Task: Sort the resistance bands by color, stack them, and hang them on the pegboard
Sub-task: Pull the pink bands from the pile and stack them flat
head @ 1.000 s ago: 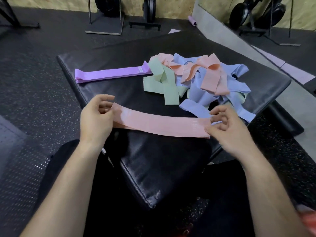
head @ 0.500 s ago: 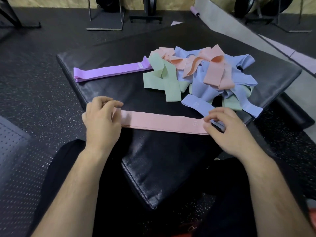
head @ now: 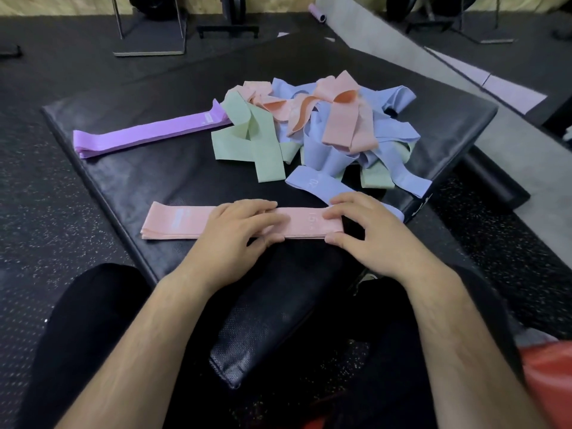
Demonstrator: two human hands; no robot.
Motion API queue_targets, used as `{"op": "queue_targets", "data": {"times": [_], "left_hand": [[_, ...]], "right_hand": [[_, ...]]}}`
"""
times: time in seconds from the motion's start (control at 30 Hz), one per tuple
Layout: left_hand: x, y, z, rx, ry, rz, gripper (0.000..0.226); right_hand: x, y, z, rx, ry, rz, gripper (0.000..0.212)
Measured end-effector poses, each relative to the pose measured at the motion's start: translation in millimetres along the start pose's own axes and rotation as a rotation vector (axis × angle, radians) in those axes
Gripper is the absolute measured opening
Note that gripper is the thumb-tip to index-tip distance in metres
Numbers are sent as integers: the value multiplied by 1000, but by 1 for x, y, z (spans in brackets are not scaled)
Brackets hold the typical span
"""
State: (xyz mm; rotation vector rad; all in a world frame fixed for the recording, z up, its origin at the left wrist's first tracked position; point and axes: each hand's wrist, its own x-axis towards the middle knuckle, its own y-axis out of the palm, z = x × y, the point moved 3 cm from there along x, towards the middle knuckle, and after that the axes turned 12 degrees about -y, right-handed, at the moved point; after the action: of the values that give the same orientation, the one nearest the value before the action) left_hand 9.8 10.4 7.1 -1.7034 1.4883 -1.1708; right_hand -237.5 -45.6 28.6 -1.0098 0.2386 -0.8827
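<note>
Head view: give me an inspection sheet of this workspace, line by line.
Surface: black padded mat on speckled rubber floor.
Job's things: purple stack lies flat at far left; pink stack lies flat near the person; unsorted pile of green, blue and pink bands at far right.
Clutter: red item at lower right, unidentifiable.
Hands: left hand presses flat on pink stack; right hand pinches its right end.
Cables: nothing seen.
Surroundings: metal equipment stands beyond the mat.
</note>
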Motion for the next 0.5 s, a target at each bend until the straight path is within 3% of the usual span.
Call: {"op": "queue_targets", "data": {"times": [0.3,0.5], "left_hand": [[-4,-2,-6,-3,-3,-51,35],[24,3,-41,23,27,-57,41]], "right_hand": [[4,4,3,-81,-111,-110,24],[16,0,3,-131,-67,-369,34]]}}
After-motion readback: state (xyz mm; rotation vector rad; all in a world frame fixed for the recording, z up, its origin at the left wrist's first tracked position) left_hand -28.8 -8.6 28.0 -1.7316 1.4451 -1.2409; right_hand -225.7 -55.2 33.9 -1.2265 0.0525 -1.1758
